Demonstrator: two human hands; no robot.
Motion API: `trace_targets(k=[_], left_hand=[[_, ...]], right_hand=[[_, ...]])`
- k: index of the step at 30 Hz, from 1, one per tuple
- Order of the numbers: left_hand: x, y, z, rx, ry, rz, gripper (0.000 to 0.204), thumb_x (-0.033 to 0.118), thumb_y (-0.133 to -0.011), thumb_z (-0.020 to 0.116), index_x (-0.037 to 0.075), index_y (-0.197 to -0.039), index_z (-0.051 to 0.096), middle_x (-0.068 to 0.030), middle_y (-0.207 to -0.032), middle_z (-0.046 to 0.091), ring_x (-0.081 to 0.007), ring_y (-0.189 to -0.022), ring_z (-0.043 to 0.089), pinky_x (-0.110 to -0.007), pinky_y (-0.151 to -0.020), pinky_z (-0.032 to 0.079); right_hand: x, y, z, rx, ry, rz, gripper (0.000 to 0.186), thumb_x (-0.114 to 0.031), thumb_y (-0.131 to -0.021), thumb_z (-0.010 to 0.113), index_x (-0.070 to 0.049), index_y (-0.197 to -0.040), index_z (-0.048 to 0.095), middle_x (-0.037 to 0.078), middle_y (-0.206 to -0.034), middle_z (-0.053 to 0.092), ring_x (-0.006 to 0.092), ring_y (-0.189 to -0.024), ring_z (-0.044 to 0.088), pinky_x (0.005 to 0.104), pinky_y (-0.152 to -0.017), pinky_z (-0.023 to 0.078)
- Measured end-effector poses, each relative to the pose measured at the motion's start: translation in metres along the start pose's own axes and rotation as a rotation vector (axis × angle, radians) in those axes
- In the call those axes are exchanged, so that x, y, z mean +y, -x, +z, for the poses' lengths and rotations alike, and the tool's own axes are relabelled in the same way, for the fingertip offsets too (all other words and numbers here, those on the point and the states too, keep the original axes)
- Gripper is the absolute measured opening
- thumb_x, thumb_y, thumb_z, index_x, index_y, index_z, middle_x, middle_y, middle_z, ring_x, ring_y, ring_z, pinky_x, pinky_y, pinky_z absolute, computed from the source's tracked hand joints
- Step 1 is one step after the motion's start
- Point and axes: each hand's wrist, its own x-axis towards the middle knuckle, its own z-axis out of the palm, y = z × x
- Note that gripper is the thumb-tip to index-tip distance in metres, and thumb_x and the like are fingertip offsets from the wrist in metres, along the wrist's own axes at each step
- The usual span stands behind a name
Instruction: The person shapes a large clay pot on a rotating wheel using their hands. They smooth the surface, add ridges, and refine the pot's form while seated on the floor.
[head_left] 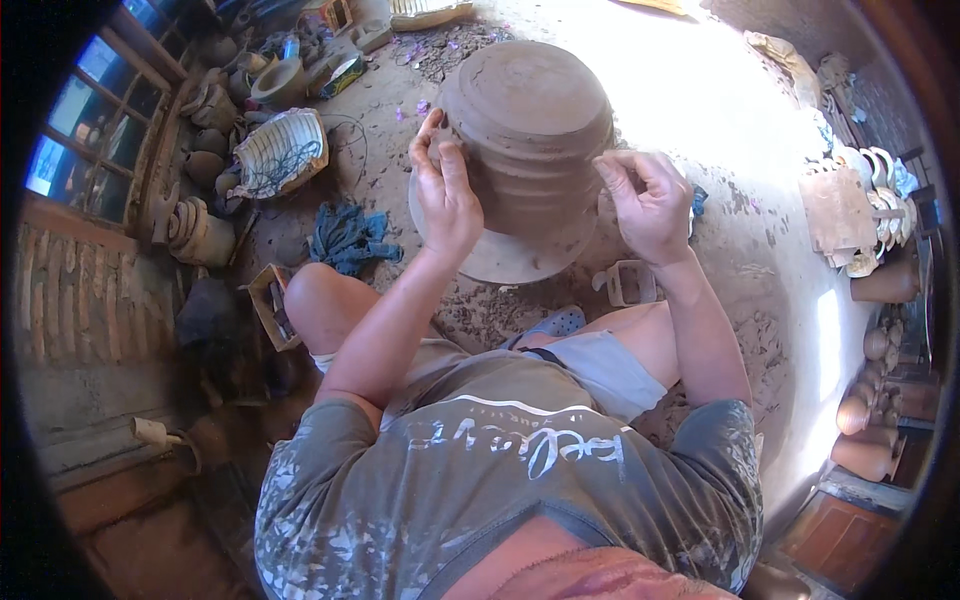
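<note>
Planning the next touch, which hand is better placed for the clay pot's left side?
Probably the left hand: it is close beside that side, while the right hand is across the clay pot, by its opposite side. Contact is unclear.

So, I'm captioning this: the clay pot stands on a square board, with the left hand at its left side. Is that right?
Not square: the head view shows the clay pot standing on a round board, with the left hand at its left side.
</note>
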Motion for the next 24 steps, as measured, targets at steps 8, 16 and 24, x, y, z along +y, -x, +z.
trace_targets(k=[8, 16, 24], left_hand=[[-0.007, -0.007, 0.007, 0.116, 0.091, -0.053, 0.058, 0.049, -0.116, 0.033, 0.001, -0.145, 0.044, -0.0159, -0.148, 0.050, -0.0243, -0.138, 0.046, -0.040, -0.119, 0.032], [-0.025, -0.040, 0.014, 0.169, 0.234, -0.091, 0.055, 0.047, -0.115, 0.040, -0.003, -0.137, 0.050, -0.0079, -0.120, 0.059, -0.0159, -0.109, 0.052, -0.031, -0.101, 0.042], [-0.055, -0.094, 0.001, 0.091, 0.296, -0.055, 0.050, 0.043, -0.115, 0.044, -0.003, -0.113, 0.062, -0.0121, -0.113, 0.073, -0.0150, -0.101, 0.066, -0.031, -0.095, 0.052]], right_hand=[[-0.013, -0.014, 0.035, 0.059, -0.027, -0.164, 0.007, -0.009, -0.087, 0.080, -0.005, -0.093, 0.079, 0.011, -0.085, 0.075, 0.0269, -0.076, 0.072, 0.0375, -0.067, 0.057], [-0.025, -0.039, 0.062, 0.024, 0.110, -0.264, 0.015, -0.010, -0.080, 0.079, -0.009, -0.072, 0.066, 0.007, -0.074, 0.062, 0.0272, -0.071, 0.064, 0.0410, -0.062, 0.052], [-0.009, -0.043, 0.051, -0.062, -0.012, -0.192, 0.020, -0.009, -0.080, 0.082, -0.006, -0.072, 0.064, 0.008, -0.074, 0.059, 0.0274, -0.070, 0.060, 0.0411, -0.063, 0.048]])
